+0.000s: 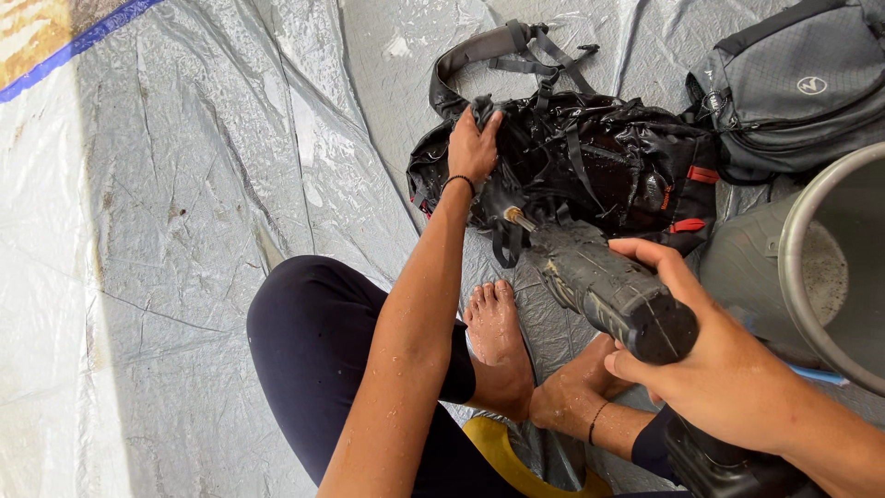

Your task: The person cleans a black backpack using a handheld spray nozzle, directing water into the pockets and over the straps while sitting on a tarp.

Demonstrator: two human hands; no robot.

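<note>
Meanwhile my left hand (472,146) pinched the wet, glossy black backpack (590,161); my right hand (714,355) gripped a dark cylindrical spray tool (599,281) beside the metal basin (830,267).

This looks like an improvised washing spot set up on the ground, not a fitted room; a crinkled silver-grey tarpaulin (184,231) is spread across the whole floor, wet and streaked in places; at the upper left its blue-edged border (74,41) gives way to a strip of pale, worn ground (28,23); the person sits barefoot directly on the sheet; a soaked black backpack (599,161) glistens with water, a grey bag (793,83) lies beside it, and a large metal basin (802,267) stands at the right edge; no furniture shows.
</note>
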